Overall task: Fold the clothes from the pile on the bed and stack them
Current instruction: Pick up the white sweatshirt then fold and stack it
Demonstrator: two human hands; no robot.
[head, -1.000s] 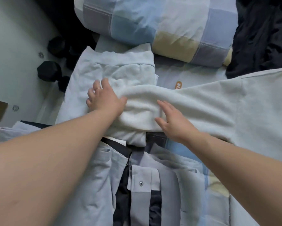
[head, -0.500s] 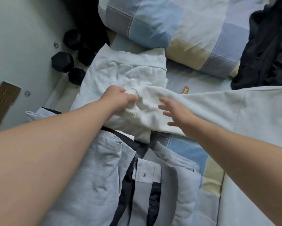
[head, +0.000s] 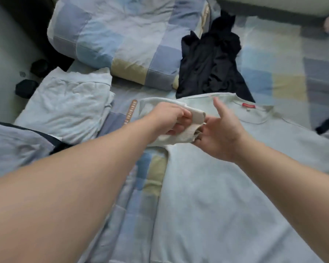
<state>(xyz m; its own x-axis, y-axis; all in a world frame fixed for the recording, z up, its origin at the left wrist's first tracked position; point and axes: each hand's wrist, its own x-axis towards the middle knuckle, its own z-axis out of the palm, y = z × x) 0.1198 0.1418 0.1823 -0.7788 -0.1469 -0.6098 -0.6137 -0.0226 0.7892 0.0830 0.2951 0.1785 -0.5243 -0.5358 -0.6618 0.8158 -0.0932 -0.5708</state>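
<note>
The pale sweatshirt (head: 216, 196) lies flat on the bed (head: 285, 76), filling the lower right of the frame. Its long axis runs from the red neck label (head: 248, 105) at upper centre-right down to the bottom edge. One sleeve is bent back toward the chest, and its ribbed cuff (head: 196, 118) sits at frame centre, just left of the neckline. The left hand (head: 171, 118) pinches that cuff, with the arm reaching in from the lower left. The right hand (head: 224, 135) is spread open with the thumb up, fingertips meeting the cuff's end. It is the hand nearer the body of the garment. I'd say the sleeve goes rightward next, across the chest. A folded white garment (head: 68, 107) sits at left.
</note>
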